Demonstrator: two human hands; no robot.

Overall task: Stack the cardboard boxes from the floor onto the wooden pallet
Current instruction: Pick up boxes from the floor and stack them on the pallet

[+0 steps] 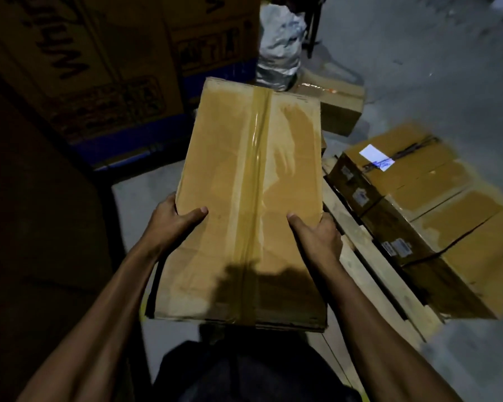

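Both hands hold taped box; labels unreadable.

Both hands — left, right — forward, arms extended, thumbs on top, gripping.

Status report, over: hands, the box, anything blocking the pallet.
Left hand and right hand each grip the taped box, carried level. Wooden pallet to the right, boxes already on it. Nothing in the way.

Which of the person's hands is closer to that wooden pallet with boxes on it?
Right. The right hand grips the carried box on the edge beside the wooden pallet; the left hand holds the far edge.
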